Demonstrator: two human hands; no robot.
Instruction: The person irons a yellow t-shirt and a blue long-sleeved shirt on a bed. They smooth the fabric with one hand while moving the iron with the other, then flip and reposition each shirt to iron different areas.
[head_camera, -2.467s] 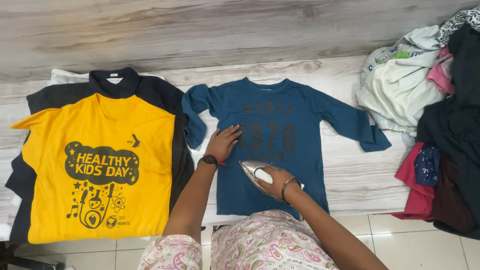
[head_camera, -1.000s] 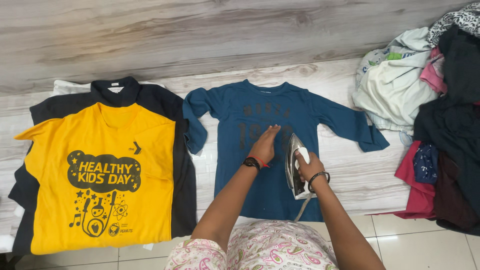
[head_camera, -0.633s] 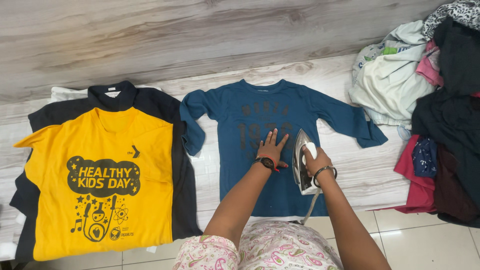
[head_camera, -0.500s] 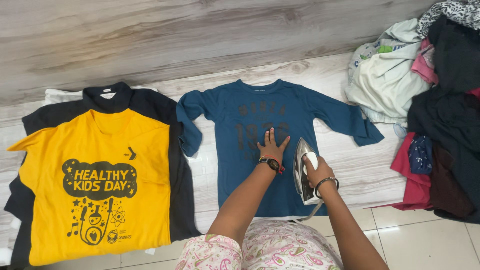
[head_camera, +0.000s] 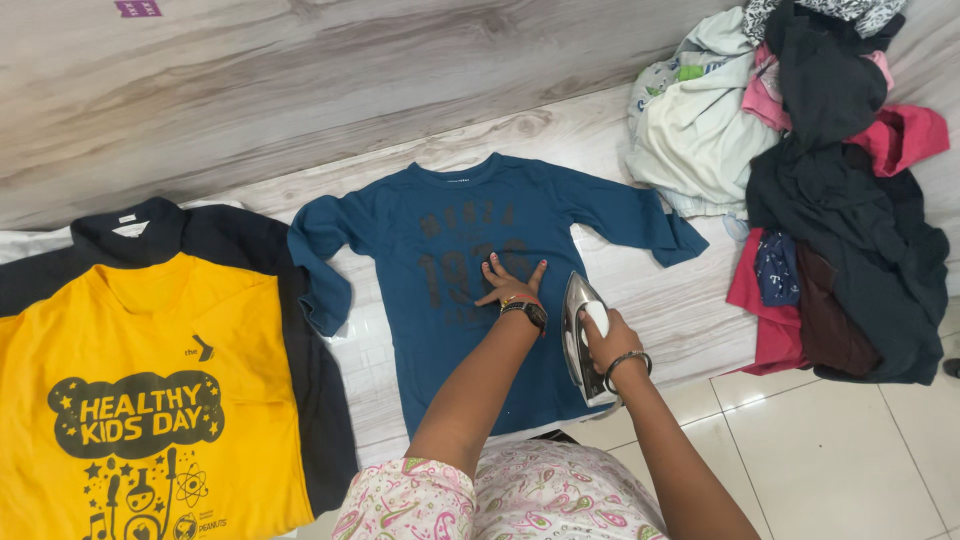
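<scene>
A dark blue long-sleeved shirt (head_camera: 440, 300) with a dark print lies flat, front up, on the pale wood-grain surface (head_camera: 690, 310). My left hand (head_camera: 508, 282) presses flat on the shirt's chest, fingers spread; a black watch is on that wrist. My right hand (head_camera: 605, 338) grips the white handle of a silver clothes iron (head_camera: 577, 335), which rests on the shirt's right side near the hem.
A yellow printed T-shirt (head_camera: 150, 400) lies on top of a dark collared shirt (head_camera: 300, 380) at the left. A heap of mixed clothes (head_camera: 820, 190) sits at the right. White floor tiles (head_camera: 840, 460) show below the surface edge.
The iron went from the lower middle of the shirt to its right side. My left hand shifted from the left chest to the middle. The view has swung right.
</scene>
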